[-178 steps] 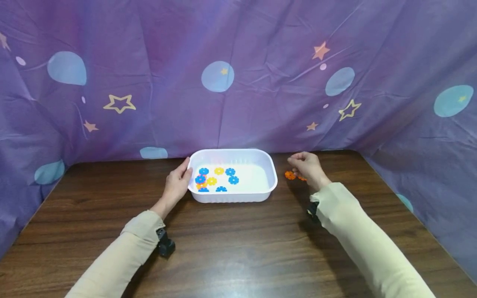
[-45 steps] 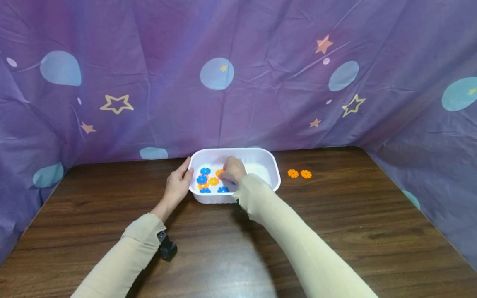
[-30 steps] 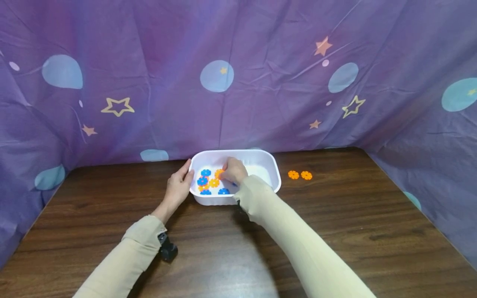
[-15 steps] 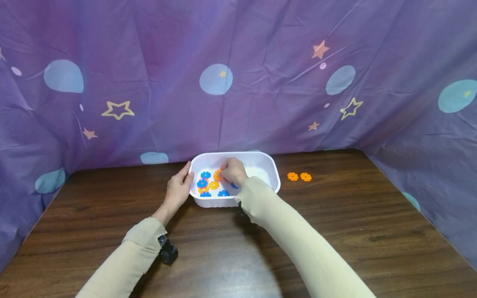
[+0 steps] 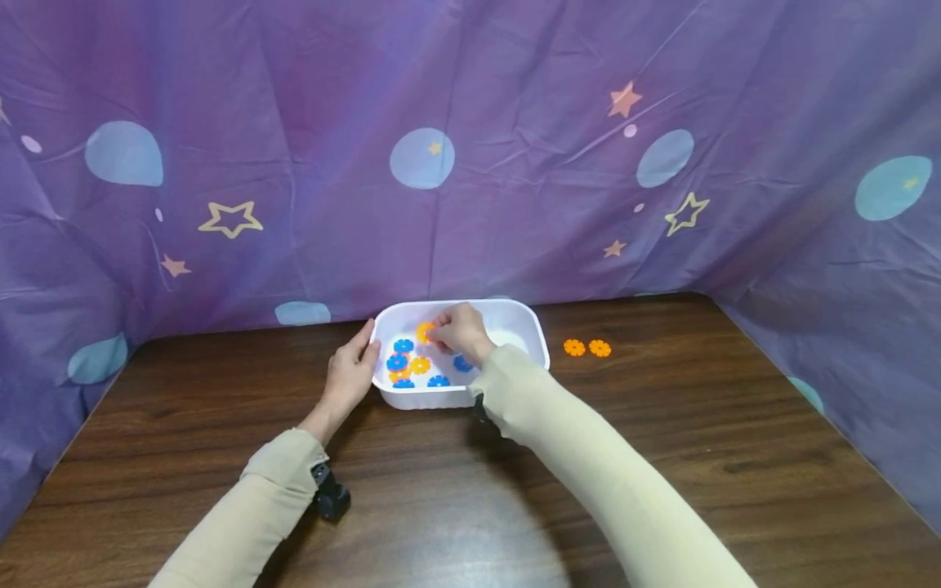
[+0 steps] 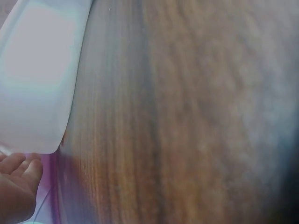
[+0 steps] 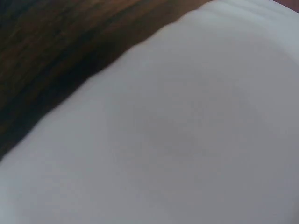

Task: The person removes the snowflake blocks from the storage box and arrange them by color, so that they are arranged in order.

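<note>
**Head view: a flower-shaped disc in the right hand, above the left half of a white tray**

We observed the right hand inside the white tray, thumb and fingertips pinching an orange-yellow disc near the far wall. The relation we judged decisive was lateral: one orange disc and a second orange disc lay side by side on the desk, just beyond the tray's right end, so that the tray's right half and its right wall stood between them and the held disc. The tray's long axis ran left to right, as did the row of the pair. Of the two hands, we found the right nearer to that pair.

We noted the right forearm reaching in diagonally from the lower right, its sleeve crossing above the near rim, with the fingers directed leftward. Below the hand, a blue disc lay close to the wrist; a yellow disc and several overlapping discs occupied the tray's left side.

We saw the left hand holding the tray's left end, its thumb at the rim. In the right wrist view, we could distinguish no fingers, only a blurred white surface beside dark wood.
</note>
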{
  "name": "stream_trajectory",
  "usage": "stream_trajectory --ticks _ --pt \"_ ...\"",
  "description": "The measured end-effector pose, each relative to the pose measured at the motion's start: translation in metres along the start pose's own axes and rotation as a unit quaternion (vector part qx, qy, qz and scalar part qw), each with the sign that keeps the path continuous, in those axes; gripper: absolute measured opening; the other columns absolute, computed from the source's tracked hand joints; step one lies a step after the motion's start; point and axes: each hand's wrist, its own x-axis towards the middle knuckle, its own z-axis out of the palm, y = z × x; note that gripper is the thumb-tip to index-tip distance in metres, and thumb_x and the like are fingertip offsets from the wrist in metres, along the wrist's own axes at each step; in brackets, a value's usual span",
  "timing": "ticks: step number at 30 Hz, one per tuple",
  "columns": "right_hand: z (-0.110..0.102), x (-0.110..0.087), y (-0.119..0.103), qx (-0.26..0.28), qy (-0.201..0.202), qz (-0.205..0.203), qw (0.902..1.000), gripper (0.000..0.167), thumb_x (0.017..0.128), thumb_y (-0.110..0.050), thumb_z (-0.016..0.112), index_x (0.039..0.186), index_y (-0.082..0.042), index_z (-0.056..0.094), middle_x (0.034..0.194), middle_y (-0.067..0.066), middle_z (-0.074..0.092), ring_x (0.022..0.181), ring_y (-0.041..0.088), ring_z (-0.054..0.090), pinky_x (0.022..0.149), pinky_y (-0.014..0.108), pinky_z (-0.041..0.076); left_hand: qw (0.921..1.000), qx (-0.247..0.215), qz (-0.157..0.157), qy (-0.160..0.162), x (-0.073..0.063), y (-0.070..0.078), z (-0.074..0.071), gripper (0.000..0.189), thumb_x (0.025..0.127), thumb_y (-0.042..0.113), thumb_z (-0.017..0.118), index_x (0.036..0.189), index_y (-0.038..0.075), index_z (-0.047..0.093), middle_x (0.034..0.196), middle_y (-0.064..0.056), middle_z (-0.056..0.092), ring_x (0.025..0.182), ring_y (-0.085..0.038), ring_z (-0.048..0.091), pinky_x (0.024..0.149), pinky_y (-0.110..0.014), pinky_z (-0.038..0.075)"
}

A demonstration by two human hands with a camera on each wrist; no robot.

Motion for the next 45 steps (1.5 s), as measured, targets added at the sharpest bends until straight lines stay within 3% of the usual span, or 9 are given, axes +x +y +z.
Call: stream_trajectory --ticks 7,15,24,30,35,40,45 --pt "-0.012 -0.003 -0.003 0.061 0.004 0.008 0.9981 0.007 0.081 -0.002 0.070 0.079 0.004 0.065 0.061 0.003 0.058 0.049 0.007 0.055 0.055 0.021 0.054 1.0000 0.005 0.001 0.003 -0.002 0.000 0.000 0.046 0.098 0.015 0.045 0.142 0.005 0.040 0.144 -0.012 0.040 0.133 -0.030 0.039 0.113 -0.041 0.027" --pt "-0.035 -0.008 -0.001 0.123 0.017 0.002 0.9922 0.008 0.082 0.002 0.067 0.086 0.009 0.064 0.066 0.005 0.061 0.051 0.006 0.055 0.054 0.020 0.055 0.9999 0.007 0.009 0.003 -0.002 0.003 -0.001 0.046 0.098 0.015 0.044 0.142 0.003 0.040 0.144 -0.012 0.040 0.132 -0.029 0.040 0.112 -0.041 0.028" --pt "-0.077 -0.011 0.013 0.168 0.043 0.001 0.9848 0.011 0.086 0.000 0.064 0.091 0.010 0.061 0.067 0.002 0.061 0.052 0.005 0.056 0.054 0.018 0.054 0.9999 0.012 0.005 0.005 -0.001 0.004 -0.002 0.046 0.098 0.016 0.044 0.142 0.004 0.039 0.145 -0.011 0.040 0.133 -0.029 0.039 0.113 -0.040 0.027" --pt "-0.114 -0.016 0.041 0.206 0.084 0.008 0.9750 0.014 0.089 0.000 0.060 0.097 0.011 0.056 0.064 -0.004 0.059 0.052 0.003 0.057 0.054 0.015 0.053 0.9999 0.013 -0.003 0.001 -0.002 0.003 -0.001 0.046 0.099 0.018 0.044 0.143 0.006 0.039 0.145 -0.010 0.039 0.134 -0.029 0.037 0.114 -0.039 0.025" --pt "-0.154 -0.022 0.075 0.205 0.111 0.018 0.9722 0.013 0.090 0.001 0.057 0.099 0.010 0.053 0.062 -0.005 0.059 0.052 0.002 0.059 0.056 0.016 0.054 0.9998 0.015 0.010 0.008 -0.003 0.004 -0.001 0.046 0.098 0.015 0.044 0.142 0.004 0.040 0.144 -0.012 0.041 0.132 -0.030 0.039 0.113 -0.041 0.027" --pt "-0.189 -0.032 0.112 0.171 0.138 0.065 0.9733 0.013 0.091 -0.001 0.056 0.101 0.008 0.052 0.064 -0.007 0.058 0.054 0.002 0.060 0.060 0.019 0.056 0.9996 0.019 0.015 0.012 -0.003 0.004 0.000 0.045 0.098 0.016 0.045 0.141 0.004 0.041 0.143 -0.012 0.042 0.131 -0.030 0.041 0.112 -0.041 0.029" --pt "-0.210 -0.040 0.141 0.148 0.125 0.114 0.9744 0.014 0.092 -0.001 0.054 0.103 0.008 0.051 0.065 -0.006 0.059 0.056 0.002 0.060 0.059 0.019 0.056 0.9997 0.022 0.010 0.008 -0.003 0.003 -0.001 0.046 0.098 0.017 0.044 0.142 0.005 0.040 0.144 -0.012 0.041 0.132 -0.030 0.040 0.112 -0.041 0.028"
